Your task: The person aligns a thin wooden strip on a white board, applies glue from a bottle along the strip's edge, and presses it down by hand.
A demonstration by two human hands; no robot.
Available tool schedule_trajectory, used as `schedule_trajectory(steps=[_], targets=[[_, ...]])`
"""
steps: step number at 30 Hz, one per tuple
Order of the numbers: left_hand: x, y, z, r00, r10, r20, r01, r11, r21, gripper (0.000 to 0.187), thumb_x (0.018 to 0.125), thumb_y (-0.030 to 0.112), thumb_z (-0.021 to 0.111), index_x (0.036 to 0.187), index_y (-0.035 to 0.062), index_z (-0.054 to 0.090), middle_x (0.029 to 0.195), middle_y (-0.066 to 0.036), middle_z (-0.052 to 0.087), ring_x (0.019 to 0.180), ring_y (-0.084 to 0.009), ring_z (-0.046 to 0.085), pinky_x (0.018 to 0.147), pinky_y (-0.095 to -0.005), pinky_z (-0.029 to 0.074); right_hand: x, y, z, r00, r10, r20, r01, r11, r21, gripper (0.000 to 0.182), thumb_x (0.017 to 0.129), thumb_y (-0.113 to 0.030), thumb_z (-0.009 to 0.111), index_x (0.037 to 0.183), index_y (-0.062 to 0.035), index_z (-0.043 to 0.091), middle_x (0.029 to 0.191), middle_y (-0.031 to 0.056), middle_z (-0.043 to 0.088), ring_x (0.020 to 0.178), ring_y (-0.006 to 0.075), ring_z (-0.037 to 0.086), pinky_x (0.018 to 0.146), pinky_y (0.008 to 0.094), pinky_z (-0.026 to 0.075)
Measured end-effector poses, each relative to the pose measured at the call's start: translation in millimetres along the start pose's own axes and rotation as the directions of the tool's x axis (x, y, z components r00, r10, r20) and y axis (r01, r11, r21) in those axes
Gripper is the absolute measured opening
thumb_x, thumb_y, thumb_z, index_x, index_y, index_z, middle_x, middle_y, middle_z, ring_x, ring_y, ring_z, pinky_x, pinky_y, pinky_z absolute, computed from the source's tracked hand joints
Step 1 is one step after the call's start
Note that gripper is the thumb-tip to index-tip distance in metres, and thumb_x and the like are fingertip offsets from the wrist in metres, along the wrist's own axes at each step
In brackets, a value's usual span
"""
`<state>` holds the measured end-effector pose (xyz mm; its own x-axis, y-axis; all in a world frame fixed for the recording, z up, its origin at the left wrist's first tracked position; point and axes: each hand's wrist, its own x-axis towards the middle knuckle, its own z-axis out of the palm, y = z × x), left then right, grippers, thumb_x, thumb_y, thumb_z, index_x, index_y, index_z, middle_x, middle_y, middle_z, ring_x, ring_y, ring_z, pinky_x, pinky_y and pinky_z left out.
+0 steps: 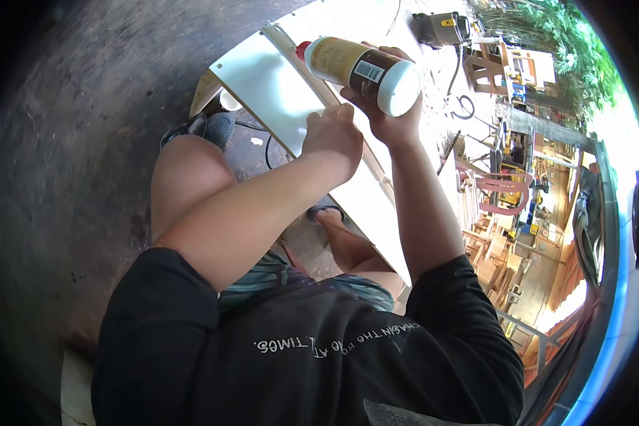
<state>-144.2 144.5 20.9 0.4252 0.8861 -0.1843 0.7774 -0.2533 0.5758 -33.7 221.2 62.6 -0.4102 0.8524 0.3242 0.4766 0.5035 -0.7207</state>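
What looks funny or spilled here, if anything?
Just the bottle: the right hand holds it tipped over, red cap pointing away over the white panel, when bottles usually stand upright. I can't see any spill, though.

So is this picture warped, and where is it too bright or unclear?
Head view: strongly warped, with a curved black border; head view again: the white panel glares, its lower end nearly pure white; the patch below the green foliage is blown out; the dark floor lies dimmer; the small print on the red-capped bottle is too soft to read.
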Motion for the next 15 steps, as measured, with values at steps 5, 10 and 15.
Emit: schedule_trajectory(steps=[5, 10, 15], targets=[[-2.0, 8.7, 4.2, 0.999, -0.038, 0.017, 0.037, 0.996, 0.08, 0.046, 0.097, 0.021, 0.065, 0.14, 0.0039, 0.067, 0.152, -0.017, 0.049, 0.134, -0.0283, 0.054, 0.104, -0.0454, 0.046, -13.6, -3.6, -6.1, 0.999, 0.041, -0.022, -0.042, 0.996, -0.084, 0.073, 0.072, -0.028, 0.101, 0.132, -0.0044, 0.066, 0.135, 0.0103, 0.068, 0.12, 0.0224, 0.07, 0.102, 0.0376, 0.058], [-4.0, 10.4, 2.2, 0.999, -0.025, 0.023, 0.023, 0.997, 0.068, 0.059, 0.1, 0.037, 0.068, 0.143, -0.0026, 0.06, 0.149, -0.015, 0.049, 0.132, -0.0278, 0.056, 0.108, -0.0465, 0.045, -12.3, -23.3, -6.0, 0.966, 0.236, -0.101, -0.24, 0.97, -0.032, 0.069, 0.072, -0.024, 0.099, 0.129, -0.0027, 0.068, 0.121, 0.0114, 0.075, 0.108, 0.0219, 0.074, 0.096, 0.0367, 0.06], [-2.9, 13.7, -5.2, 0.997, -0.033, 0.074, 0.027, 0.996, 0.082, 0.064, 0.103, 0.045, 0.066, 0.144, -0.0034, 0.058, 0.148, -0.015, 0.049, 0.133, -0.0277, 0.056, 0.11, -0.0471, 0.045, -4.9, -17.4, -2.9, 0.919, 0.377, -0.117, -0.38, 0.925, -0.006, 0.062, 0.078, -0.008, 0.093, 0.132, 0.0003, 0.062, 0.113, 0.0097, 0.074, 0.1, 0.0172, 0.071, 0.091, 0.0322, 0.06]])
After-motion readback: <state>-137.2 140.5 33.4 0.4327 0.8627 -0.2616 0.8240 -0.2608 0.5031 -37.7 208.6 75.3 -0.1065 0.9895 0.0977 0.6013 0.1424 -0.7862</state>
